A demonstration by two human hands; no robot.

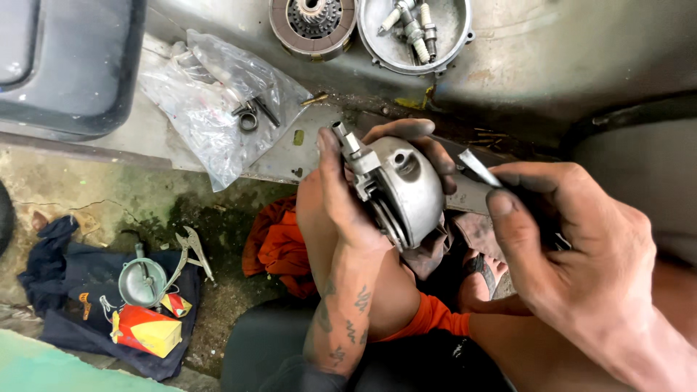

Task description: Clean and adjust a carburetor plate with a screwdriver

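Currently you are clamping the rounded grey metal housing [399, 190] in your left hand [348, 210], fingers wrapped round it above your lap, steadying it while your right hand [573, 254] is pinching a slim metal tool [479, 168] against it.

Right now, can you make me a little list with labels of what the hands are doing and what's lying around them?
Left hand: grips a round grey metal engine part with a small stub on top
Right hand: holds a thin dark metal tool, tip close to the part
Above: round metal dish with spark plugs; ringed clutch-like disc
Upper left: clear plastic bag bearing small metal bits
Lower left: dark cloth with pliers and a red-yellow box
Middle: orange rag
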